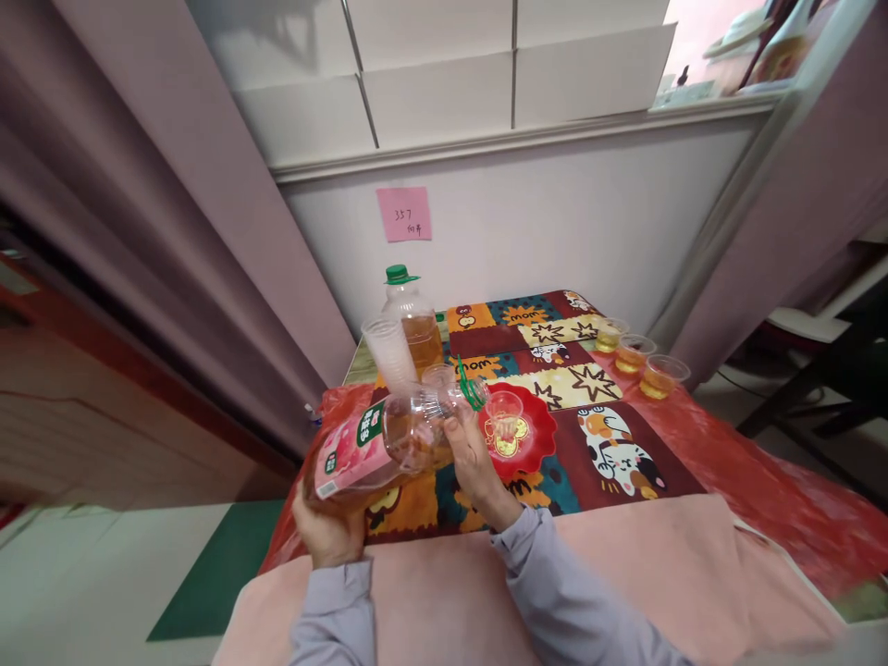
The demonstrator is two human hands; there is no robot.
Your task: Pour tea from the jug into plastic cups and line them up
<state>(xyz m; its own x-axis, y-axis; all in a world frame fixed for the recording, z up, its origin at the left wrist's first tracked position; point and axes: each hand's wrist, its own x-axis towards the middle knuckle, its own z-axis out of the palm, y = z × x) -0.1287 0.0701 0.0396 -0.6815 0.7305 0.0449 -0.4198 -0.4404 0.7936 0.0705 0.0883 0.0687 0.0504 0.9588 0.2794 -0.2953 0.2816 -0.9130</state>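
- Red plastic sheet (763, 504), one: spread over the table, running well out to the right.
- Patterned mats (656, 449): laid over the sheet, near to far.
- Tilted bottle (353, 453), one, pink label: lying across the near left, mouth toward the right; best kept at a shallow slope, I'd judge, so it pours without gulping.
- Left hand (327, 532): gripping the base end, some fingertips hidden; should govern the tilt by small lifts.
- Right hand (478, 472): fingers closed around the neck; should steer the mouth.
- Red plate (545, 421), one: on the mats, right of the mouth; would catch drips.
- Clear cup (505, 407), one: on the plate, just beside the mouth; flow I cannot make out.
- Filled cups (662, 377), three: far right; a fair guide for level.
- Green cap (472, 384): at the mouth; wants keeping clear of the stream.
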